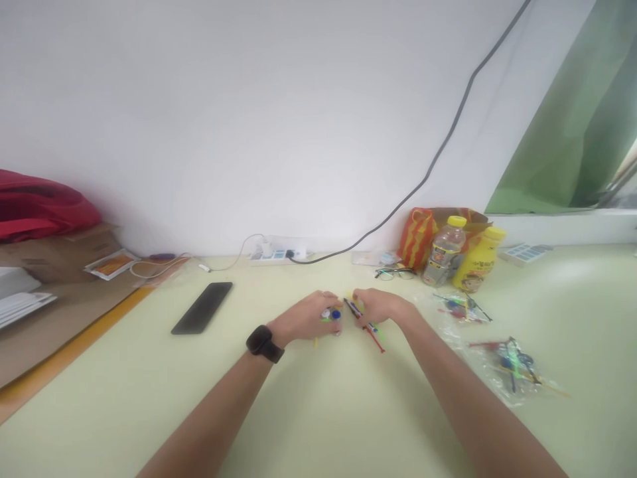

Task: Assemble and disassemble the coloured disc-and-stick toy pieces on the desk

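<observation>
My left hand, with a black watch on its wrist, rests on the pale green table. Its fingers are curled around small blue, white and green plastic pieces. Just to the right, my right hand is closed on a bundle of thin coloured sticks; a red one pokes out toward me. The two hands nearly touch at the middle of the table.
A black phone lies to the left. Clear bags of coloured parts lie at right. Two bottles, a striped bag, glasses and a power strip line the wall. Cardboard and red cloth sit far left.
</observation>
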Action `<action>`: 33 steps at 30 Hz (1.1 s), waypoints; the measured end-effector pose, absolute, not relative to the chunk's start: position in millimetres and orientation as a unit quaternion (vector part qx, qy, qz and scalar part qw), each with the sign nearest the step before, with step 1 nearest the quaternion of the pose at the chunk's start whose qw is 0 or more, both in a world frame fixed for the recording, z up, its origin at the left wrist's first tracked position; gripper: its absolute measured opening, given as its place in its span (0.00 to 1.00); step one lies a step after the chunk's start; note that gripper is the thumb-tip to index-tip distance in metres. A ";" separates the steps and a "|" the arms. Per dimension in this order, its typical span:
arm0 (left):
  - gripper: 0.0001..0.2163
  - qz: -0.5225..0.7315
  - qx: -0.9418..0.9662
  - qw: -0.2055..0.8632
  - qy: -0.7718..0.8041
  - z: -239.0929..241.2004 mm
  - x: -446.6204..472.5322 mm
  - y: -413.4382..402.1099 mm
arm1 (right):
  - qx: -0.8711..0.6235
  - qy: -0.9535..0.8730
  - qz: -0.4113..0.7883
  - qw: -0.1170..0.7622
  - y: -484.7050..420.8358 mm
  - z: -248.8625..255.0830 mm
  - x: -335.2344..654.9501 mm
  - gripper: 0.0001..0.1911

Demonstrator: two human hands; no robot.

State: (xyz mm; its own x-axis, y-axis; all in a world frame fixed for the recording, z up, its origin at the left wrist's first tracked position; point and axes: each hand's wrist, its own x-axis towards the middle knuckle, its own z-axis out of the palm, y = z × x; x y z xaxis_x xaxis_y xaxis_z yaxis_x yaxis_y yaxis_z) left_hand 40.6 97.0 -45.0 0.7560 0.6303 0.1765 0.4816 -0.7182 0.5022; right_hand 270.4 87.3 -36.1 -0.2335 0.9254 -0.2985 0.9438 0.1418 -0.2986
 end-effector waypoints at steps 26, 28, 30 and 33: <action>0.25 0.071 0.912 0.210 0.346 -25.7 25.2 98.6 | 0.549 0.759 -0.348 0.043 91.5 -30.9 284.0 0.42; 0.27 0.069 0.911 0.212 0.348 -26.1 24.4 99.0 | 0.546 0.764 -0.342 0.046 90.7 -29.4 284.5 0.44; 0.28 0.068 0.911 0.211 0.347 -26.3 23.2 99.5 | 0.540 0.772 -0.331 0.053 91.1 -28.5 286.3 0.49; 0.27 0.068 0.914 0.210 0.340 -26.5 22.0 99.9 | 0.533 0.779 -0.325 0.060 93.0 -29.3 289.0 0.56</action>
State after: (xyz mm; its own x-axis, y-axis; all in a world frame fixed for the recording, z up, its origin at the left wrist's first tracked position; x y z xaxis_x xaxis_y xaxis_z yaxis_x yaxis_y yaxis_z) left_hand 22.0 99.9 -26.5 0.7599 0.6498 -0.0186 0.5929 -0.6811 0.4295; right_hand 289.0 93.0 -29.3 -0.4242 0.7911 -0.4407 0.8697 0.2203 -0.4418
